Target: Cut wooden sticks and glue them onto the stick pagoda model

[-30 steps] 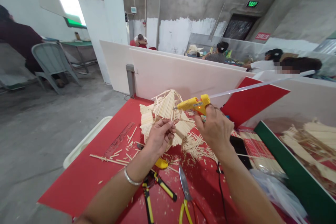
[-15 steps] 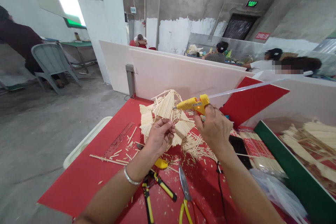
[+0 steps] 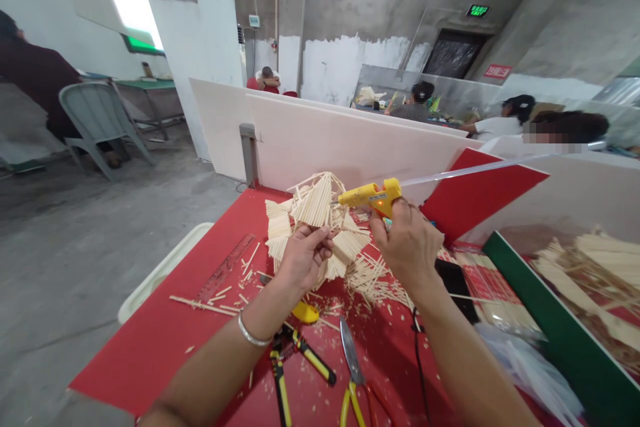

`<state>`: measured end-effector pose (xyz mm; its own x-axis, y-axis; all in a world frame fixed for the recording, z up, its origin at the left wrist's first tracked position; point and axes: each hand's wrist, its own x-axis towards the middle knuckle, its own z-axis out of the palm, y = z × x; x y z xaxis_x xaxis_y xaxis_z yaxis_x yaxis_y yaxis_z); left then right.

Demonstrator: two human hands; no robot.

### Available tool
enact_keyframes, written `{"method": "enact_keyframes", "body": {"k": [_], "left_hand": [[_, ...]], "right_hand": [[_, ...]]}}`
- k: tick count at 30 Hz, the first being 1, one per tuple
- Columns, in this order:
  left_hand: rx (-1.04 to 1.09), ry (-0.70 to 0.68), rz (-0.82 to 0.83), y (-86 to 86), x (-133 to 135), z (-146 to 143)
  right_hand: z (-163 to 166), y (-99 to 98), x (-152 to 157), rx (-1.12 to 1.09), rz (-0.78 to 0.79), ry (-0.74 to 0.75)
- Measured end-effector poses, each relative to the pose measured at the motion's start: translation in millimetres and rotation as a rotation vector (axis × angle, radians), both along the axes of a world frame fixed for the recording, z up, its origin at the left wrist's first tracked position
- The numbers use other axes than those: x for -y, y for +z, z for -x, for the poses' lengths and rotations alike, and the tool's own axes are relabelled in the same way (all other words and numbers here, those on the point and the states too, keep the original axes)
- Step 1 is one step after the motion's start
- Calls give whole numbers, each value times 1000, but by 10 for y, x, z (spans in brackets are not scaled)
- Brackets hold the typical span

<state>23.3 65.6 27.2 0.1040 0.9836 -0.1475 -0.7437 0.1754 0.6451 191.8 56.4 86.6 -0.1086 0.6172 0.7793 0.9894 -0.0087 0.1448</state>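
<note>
My right hand (image 3: 410, 240) is wrapped round a yellow hot glue gun (image 3: 370, 196), a long clear glue stick (image 3: 470, 170) jutting from its back. The nozzle points left at a model built of thin wooden sticks (image 3: 314, 203), close to its peaked roof panel; whether it touches, I cannot tell. Just below that panel, the fingers of my left hand (image 3: 307, 253) are pinched together on what looks like a thin wooden stick, partly hidden by the fingertips. Loose short sticks (image 3: 375, 277) lie in a heap beside the model.
On the red tabletop (image 3: 165, 347) lie a clear ruler (image 3: 227, 267), black-and-yellow pliers (image 3: 300, 360), and a cutter with red and yellow handles (image 3: 353, 360). A green-walled box (image 3: 555, 307) stands right, near a plastic bag (image 3: 525, 367). White boards (image 3: 340, 133) border the back; people sit beyond.
The glue gun's nozzle has drawn slightly right, away from the roof panel. My left hand stays at the panel's lower edge, almost unmoved.
</note>
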Motion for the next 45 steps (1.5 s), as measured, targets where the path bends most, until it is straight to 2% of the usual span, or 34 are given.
{"method": "enact_keyframes", "body": {"k": [16,25,45], "left_hand": [[-18,2,-34,-22,-50,1],[-34,-3,-44,14,-67,17],[-41,-48,10,11,-133,88]], "right_hand": [[4,-27,-38,15,-31,-10],[-11,-31,25,10,-113,-3],[-28,-93,17,-8,-74,31]]}}
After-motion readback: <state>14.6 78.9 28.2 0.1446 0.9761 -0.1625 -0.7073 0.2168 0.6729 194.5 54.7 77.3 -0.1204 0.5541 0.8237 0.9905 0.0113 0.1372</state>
